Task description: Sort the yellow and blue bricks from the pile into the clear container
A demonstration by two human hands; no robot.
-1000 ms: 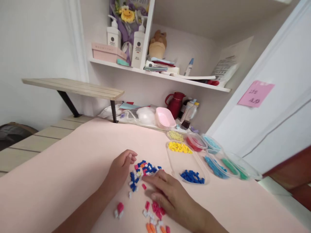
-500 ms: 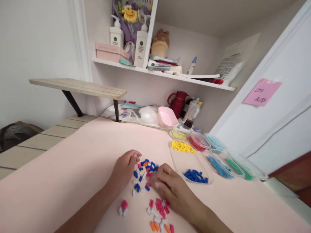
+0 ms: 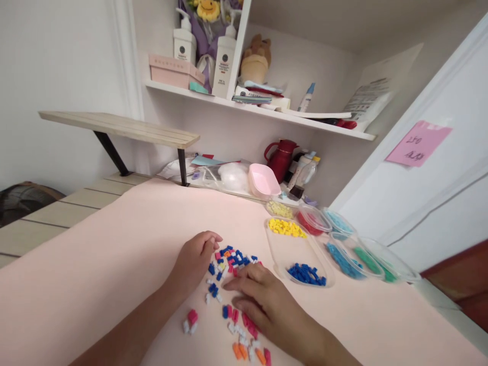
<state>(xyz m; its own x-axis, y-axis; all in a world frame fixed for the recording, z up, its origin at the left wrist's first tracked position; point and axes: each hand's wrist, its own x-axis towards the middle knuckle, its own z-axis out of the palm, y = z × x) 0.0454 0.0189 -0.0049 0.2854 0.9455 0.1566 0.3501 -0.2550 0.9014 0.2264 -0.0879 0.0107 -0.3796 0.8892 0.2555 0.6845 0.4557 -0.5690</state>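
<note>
Blue, pink and white small plastic bricks [image 3: 229,260], loose on the pale pink counter [image 3: 114,264], now thinner at the near edge than half a second ago: a few blue ones drawn down towards the pink cluster [image 3: 246,321], one blue brick [image 3: 224,311] now beside it. Judged from that, sorting by colour under way, with most of the mixed pile not yet separated.

Head view, hand by hand. Left hand [image 3: 196,260] resting on the counter at the left edge of the pile, fingers loosely curled, fingertips touching the nearest bricks, nothing visibly pinched. Right hand [image 3: 263,300] laid palm down over the pile's near right side, fingers stretched leftward and flat, pressing or sliding bricks rather than gripping; whether anything sits under the palm, cannot tell.

Nearer still, orange bricks [image 3: 241,352] and a separate pink-and-white pair [image 3: 189,320]. To the right, clear oval plastic tray [image 3: 278,254] holding sorted yellow bricks [image 3: 285,227] and blue bricks [image 3: 307,273], well apart from both hands.
</note>
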